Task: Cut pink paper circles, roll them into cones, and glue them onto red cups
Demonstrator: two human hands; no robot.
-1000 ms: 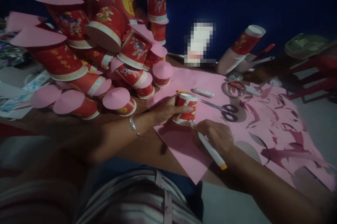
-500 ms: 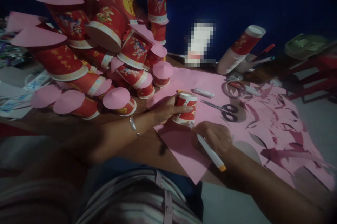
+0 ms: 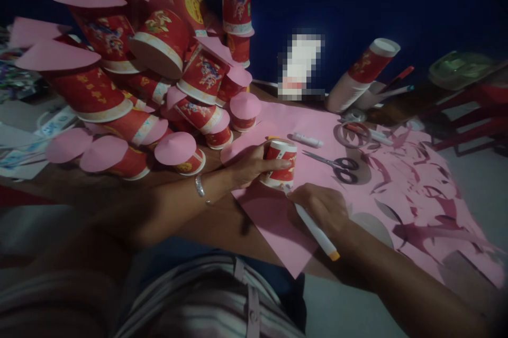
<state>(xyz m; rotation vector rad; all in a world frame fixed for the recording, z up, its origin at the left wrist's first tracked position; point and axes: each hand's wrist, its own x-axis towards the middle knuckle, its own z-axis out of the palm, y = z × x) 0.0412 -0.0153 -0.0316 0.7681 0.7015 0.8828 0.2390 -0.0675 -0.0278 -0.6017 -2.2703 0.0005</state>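
A red paper cup (image 3: pixel 281 164) with a white rim band is gripped in my left hand (image 3: pixel 254 164), whose thumb lies across its side. My right hand (image 3: pixel 322 204) is closed around a white marker (image 3: pixel 317 229) with an orange end. The marker's tip meets the lower band of the cup. Under both hands lies a sheet of pink paper (image 3: pixel 273 221). Just right of the cup, scissors (image 3: pixel 335 165) with dark handles rest on the pink paper. Behind the cup lies a white marker cap or glue tube (image 3: pixel 307 140); I cannot tell which.
Red cups with pink cone tops (image 3: pixel 174 148) pile up high on the left. A tilted cup stack (image 3: pixel 363 71) stands at the back right, near a tape roll (image 3: pixel 351 134). Pink paper scraps (image 3: pixel 424 184) cover the right side. A red stool (image 3: pixel 476 116) stands beyond.
The marker in my right hand has shifted slightly left along the cup's lower band. My left hand and the cup stay nearly still.
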